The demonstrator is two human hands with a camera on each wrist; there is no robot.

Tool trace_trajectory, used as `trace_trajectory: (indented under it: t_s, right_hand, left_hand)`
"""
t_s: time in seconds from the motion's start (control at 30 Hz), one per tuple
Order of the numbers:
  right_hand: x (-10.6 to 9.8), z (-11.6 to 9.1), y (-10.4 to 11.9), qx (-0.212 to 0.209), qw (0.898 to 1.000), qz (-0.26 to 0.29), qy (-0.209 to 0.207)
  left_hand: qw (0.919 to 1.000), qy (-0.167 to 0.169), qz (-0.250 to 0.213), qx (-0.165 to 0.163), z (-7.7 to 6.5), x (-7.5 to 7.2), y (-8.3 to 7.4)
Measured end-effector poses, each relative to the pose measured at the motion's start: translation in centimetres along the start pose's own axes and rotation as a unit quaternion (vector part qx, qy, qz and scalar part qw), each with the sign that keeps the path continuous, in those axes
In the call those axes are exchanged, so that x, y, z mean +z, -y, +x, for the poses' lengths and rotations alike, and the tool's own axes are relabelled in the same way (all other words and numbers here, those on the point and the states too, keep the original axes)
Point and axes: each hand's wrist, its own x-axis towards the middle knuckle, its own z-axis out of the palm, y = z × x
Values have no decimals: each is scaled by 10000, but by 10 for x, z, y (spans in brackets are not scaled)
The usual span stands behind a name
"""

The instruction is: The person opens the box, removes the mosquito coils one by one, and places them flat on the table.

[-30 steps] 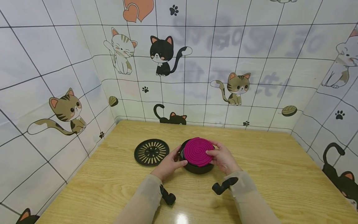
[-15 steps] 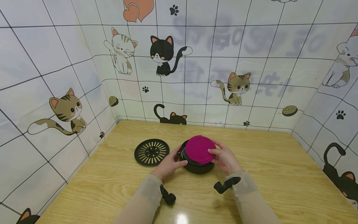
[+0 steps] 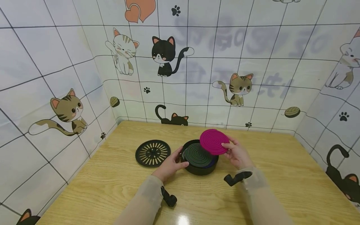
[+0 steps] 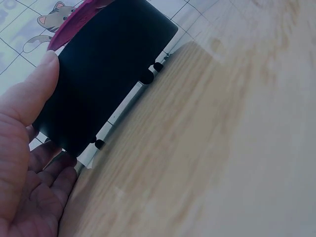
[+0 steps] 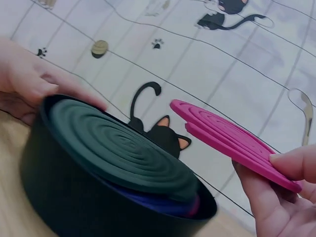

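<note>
Above the right side of a round black mosquito coil holder [image 3: 200, 171], my right hand [image 3: 238, 155] pinches a pink mosquito coil [image 3: 214, 142] by its right edge. The coil is tilted and apart from the holder. My left hand [image 3: 169, 163] grips the holder's left side, thumb at the front and fingers behind, as the left wrist view also shows. Inside the holder lies a dark green coil [image 5: 123, 145], with something blue-purple [image 5: 148, 200] and a bit of pink partly hidden under it.
A black slotted round lid [image 3: 152, 152] lies flat on the wooden table [image 3: 267, 175], left of the holder. White cloth walls with printed cats [image 3: 163, 56] stand behind and at both sides.
My right hand has lifted the pink coil up and to the right, off the holder, uncovering the green coil. The left hand has stayed in place on the holder.
</note>
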Motion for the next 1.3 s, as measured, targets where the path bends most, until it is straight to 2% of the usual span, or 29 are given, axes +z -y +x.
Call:
trace_trajectory:
  t_s: [0.17,0.5,0.7,0.83,0.87,1.07,1.1,1.3]
  right_hand:
    - [-14,7,12,-24,9988,422,-253]
    - [-32,21,20,65,9929,780,-900]
    - [-39,29,14,80,9909,512,-1245]
    - [-41,34,7,86,9853,426,-1651]
    - [-41,35,5,86,9839,383,-1746]
    - [-42,41,-7,21,9759,520,-2121]
    - [-42,42,-8,14,9744,590,-2167]
    - [-44,44,-11,157,9683,604,-2421]
  left_hand:
    - [10000,-20,95,21,-1,0,0]
    - [9998,-40,186,-61,-2,0,-1]
    - [9998,-29,187,-11,-2,1,-2]
    - [9999,-4,97,26,-2,1,-3]
    - [10000,11,53,31,-4,1,-8]
    - [10000,-17,95,13,-4,1,-9]
    - [9999,-33,124,22,-2,1,-4]
    - [9998,-75,170,-19,0,1,-1]
